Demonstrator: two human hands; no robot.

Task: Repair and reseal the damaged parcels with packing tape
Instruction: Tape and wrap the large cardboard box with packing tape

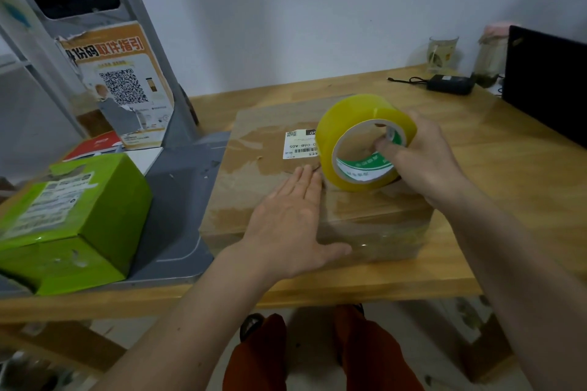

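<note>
Nearest the camera, the left hand (290,219) lies flat on the brown parcel (263,165), fingers straight and together, thumb over the parcel's near edge. The parcel sits on the wooden worktop (495,168). On the parcel's right part the right hand (422,159) holds the yellow tape roll (365,140) on edge, fingers hooked into its core; the thumb is hidden behind the roll. The roll covers part of the parcel's white label (297,144). Left of the parcel a green box (79,219) is cut off by the frame.
</note>
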